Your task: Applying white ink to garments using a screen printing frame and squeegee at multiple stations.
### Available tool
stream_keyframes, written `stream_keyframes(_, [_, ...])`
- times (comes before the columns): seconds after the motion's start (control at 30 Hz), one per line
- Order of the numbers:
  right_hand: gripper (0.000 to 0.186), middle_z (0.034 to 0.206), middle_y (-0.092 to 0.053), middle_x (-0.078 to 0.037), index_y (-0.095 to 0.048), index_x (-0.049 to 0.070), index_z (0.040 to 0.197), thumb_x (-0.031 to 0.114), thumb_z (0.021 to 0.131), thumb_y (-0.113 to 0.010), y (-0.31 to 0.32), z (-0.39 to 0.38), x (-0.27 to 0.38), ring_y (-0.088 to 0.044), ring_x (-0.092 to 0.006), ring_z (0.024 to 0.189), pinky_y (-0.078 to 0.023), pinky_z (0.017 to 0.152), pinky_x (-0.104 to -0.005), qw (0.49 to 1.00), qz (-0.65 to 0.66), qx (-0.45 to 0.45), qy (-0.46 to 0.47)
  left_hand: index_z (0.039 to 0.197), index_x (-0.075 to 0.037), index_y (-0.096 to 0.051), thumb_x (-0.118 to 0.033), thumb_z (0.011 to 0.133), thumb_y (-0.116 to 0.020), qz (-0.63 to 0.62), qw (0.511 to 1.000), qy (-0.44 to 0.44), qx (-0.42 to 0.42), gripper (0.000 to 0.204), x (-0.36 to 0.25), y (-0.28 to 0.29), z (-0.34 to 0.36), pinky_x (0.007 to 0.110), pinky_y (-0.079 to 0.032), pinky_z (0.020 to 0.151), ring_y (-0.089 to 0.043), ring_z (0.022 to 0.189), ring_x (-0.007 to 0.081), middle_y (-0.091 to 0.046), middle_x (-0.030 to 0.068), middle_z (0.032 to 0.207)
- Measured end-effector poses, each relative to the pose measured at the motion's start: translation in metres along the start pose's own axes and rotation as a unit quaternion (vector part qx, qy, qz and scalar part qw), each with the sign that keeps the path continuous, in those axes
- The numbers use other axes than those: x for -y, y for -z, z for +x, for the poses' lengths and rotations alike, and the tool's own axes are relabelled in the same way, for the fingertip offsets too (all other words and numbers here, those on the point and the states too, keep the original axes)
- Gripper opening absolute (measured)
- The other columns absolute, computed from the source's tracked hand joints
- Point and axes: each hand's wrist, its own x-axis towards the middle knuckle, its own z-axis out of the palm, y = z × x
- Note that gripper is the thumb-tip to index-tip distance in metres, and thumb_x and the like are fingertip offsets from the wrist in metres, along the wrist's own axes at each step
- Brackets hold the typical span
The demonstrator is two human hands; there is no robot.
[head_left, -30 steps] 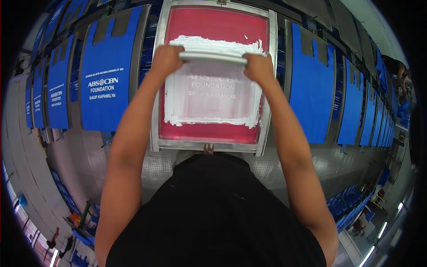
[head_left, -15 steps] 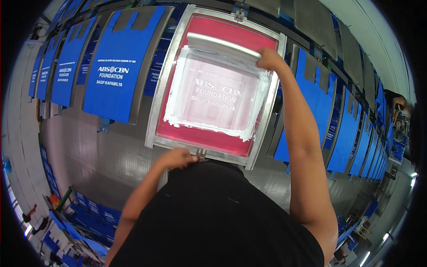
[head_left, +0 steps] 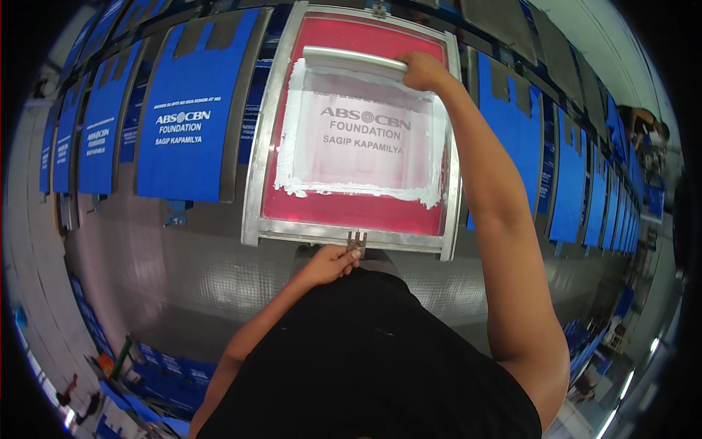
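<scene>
A screen-printing frame (head_left: pixel 256 194) with a silver metal border and red mesh lies straight ahead of me. White ink rings the pale printing area (head_left: pixel 358 164), where lettering shows. My right hand (head_left: pixel 424 72) is closed round the right end of a long silver squeegee (head_left: pixel 351 58), which lies across the mesh near its far side. At the frame's near edge, my left hand (head_left: pixel 329 265) pinches a small forked metal bracket (head_left: pixel 356 244) between thumb and fingers. The squeegee's lower edge is hard to make out against the ink.
Blue bag panels (head_left: pixel 186 110) with white print lie on grey boards in rows to the left and right. A metal rail (head_left: pixel 439 25) runs behind the frame. A textured grey floor (head_left: pixel 241 285) stretches below. Another person (head_left: pixel 640 121) is at the far right.
My left hand has moved right and up onto the bracket. The frame sits higher and straighter in view, and its lettering looks darker. My right hand still holds the squeegee near the far side.
</scene>
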Motion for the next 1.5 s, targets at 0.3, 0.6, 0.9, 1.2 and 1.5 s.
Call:
stream_keyframes(0.3, [0.041,0.096,-0.066,-0.011,-0.066,0.009,0.107,-0.003,0.068,-0.060,-0.061,-0.230,0.107,-0.062,-0.0302,0.092,-0.048,0.084,-0.0422,0.998,0.038,-0.040,0.029,0.081,-0.005,-0.064,-0.041,0.097,-0.053,-0.026,0.999,0.026,-0.019,0.040,0.001,-0.004,0.000,0.022,-0.040,0.052,-0.048,0.054,0.0073,-0.055,-0.0022,0.063])
stream_keyframes(0.6, [0.036,0.092,-0.067,-0.009,-0.063,0.009,0.104,0.010,0.069,-0.067,-0.061,-0.235,0.081,-0.061,-0.0292,0.091,-0.044,0.080,-0.0427,0.996,0.024,-0.081,0.027,0.075,-0.002,-0.066,-0.044,0.094,-0.056,0.124,0.977,0.076,-0.156,0.048,0.029,-0.006,0.027,0.031,-0.045,0.053,-0.055,0.053,0.0129,-0.059,0.0051,0.059])
stream_keyframes(0.9, [0.023,0.083,-0.066,-0.013,-0.063,0.006,0.094,0.007,0.072,-0.063,-0.061,-0.226,0.046,-0.062,-0.0336,0.086,-0.045,0.077,-0.0487,0.997,0.038,-0.037,0.059,0.089,-0.003,-0.067,-0.036,0.095,-0.058,0.019,0.986,0.066,-0.149,0.035,0.026,-0.011,0.015,0.024,-0.044,0.053,-0.053,0.057,0.0081,-0.060,-0.0007,0.069])
stream_keyframes(1.2, [0.029,0.085,-0.065,-0.016,-0.065,0.007,0.102,0.011,0.073,-0.067,-0.060,-0.228,0.050,-0.061,-0.0355,0.084,-0.045,0.078,-0.0461,0.997,0.044,-0.037,0.046,0.084,-0.005,-0.065,-0.036,0.094,-0.060,-0.017,0.993,0.044,-0.107,0.033,0.044,-0.006,0.026,0.025,-0.044,0.054,-0.052,0.058,0.0077,-0.058,-0.0020,0.067])
stream_keyframes(1.5, [0.029,0.087,-0.067,-0.013,-0.065,0.009,0.101,0.007,0.072,-0.064,-0.065,-0.238,0.069,-0.062,-0.0334,0.089,-0.043,0.084,-0.0456,0.999,0.031,-0.010,-0.039,0.092,-0.006,-0.065,-0.037,0.079,-0.072,0.455,0.842,-0.184,-0.223,0.034,-0.078,0.016,-0.050,0.042,-0.050,0.071,-0.060,0.070,0.0339,-0.063,0.0114,0.074])
